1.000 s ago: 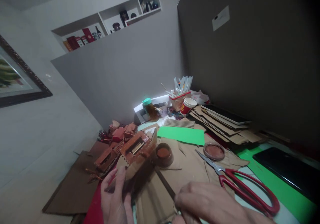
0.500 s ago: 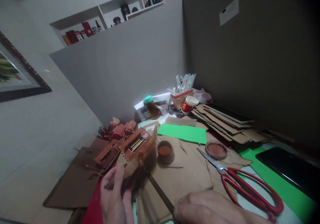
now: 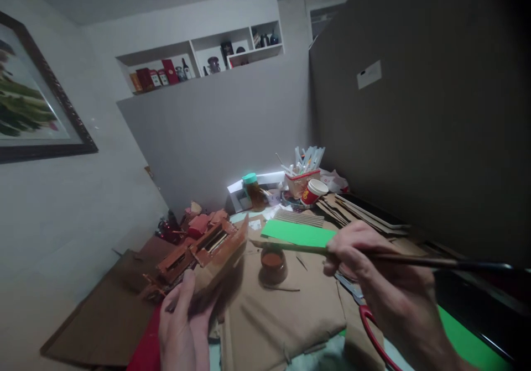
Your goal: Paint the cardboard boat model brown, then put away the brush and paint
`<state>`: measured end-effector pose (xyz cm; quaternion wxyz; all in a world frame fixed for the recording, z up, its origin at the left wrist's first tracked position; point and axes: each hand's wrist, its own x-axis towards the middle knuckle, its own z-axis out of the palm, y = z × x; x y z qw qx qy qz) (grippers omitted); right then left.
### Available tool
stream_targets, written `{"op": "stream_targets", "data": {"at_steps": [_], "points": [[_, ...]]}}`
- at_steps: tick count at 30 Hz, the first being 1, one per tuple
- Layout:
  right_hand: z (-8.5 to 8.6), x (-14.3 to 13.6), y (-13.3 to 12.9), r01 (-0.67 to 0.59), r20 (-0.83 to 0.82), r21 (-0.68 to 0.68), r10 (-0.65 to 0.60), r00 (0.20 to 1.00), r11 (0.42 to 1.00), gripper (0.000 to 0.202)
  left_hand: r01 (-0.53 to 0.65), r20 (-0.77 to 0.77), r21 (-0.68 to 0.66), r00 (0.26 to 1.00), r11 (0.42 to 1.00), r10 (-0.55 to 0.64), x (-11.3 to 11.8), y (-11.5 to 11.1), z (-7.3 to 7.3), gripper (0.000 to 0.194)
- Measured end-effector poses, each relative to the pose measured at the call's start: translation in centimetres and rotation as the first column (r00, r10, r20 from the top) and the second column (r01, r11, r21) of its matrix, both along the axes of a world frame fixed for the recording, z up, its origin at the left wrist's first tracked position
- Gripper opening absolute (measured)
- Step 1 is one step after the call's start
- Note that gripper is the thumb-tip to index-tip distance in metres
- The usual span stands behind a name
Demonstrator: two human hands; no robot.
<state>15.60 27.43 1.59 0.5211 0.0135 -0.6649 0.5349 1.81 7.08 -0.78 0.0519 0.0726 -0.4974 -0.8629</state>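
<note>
My left hand (image 3: 181, 318) grips the near edge of a cardboard model (image 3: 218, 246), coated in reddish brown, with a window-like opening in its top. Part of its side is bare cardboard. My right hand (image 3: 385, 282) pinches a long paintbrush (image 3: 440, 261), held nearly level. Its tip points left, close to the model's right edge; I cannot tell whether they touch. Below the brush stands a small jar of brown paint (image 3: 272, 261) on a cardboard sheet (image 3: 298, 310).
Red-handled scissors (image 3: 371, 327) lie partly under my right forearm. Behind are green paper (image 3: 296, 233), a red paper cup (image 3: 314, 192), a box of white sticks (image 3: 302, 183) and stacked cardboard (image 3: 336, 212). More reddish-brown pieces (image 3: 199, 224) lie at the back left.
My right hand has risen, and the brush has gone from slanting up across the model to nearly level above the jar. My left hand still holds the model. The camera view has tilted upward.
</note>
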Motion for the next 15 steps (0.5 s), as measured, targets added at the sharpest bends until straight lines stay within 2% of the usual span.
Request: {"op": "stream_targets", "data": {"at_steps": [2,6,10,12,15], "points": [[-0.1,0.2,0.0,-0.103,-0.007,-0.050,0.103,0.995,0.993,0.022,-0.009,0.019,0.021,1.000,1.000,0.008,0.2,0.1,-0.2,0.019],[-0.6,0.1,-0.6,-0.263,-0.026,0.022,0.264,0.964,0.964,0.013,0.002,0.022,0.027,1.000,1.000,-0.002,0.7,0.4,-0.6,0.017],[-1.2,-0.2,-1.3,-0.317,-0.043,-0.057,0.315,0.948,0.947,0.009,0.033,0.024,0.028,0.999,0.999,-0.033,1.0,0.6,-1.3,0.022],[-1.3,-0.3,-1.4,-0.324,-0.049,-0.026,0.323,0.945,0.946,0.008,0.036,0.042,0.018,0.998,0.999,-0.036,1.1,0.6,-1.5,0.026],[-1.3,-0.4,-1.4,-0.271,-0.035,0.044,0.273,0.961,0.962,0.010,0.043,0.056,0.019,0.997,0.999,-0.044,1.4,0.6,-1.6,0.028]]}}
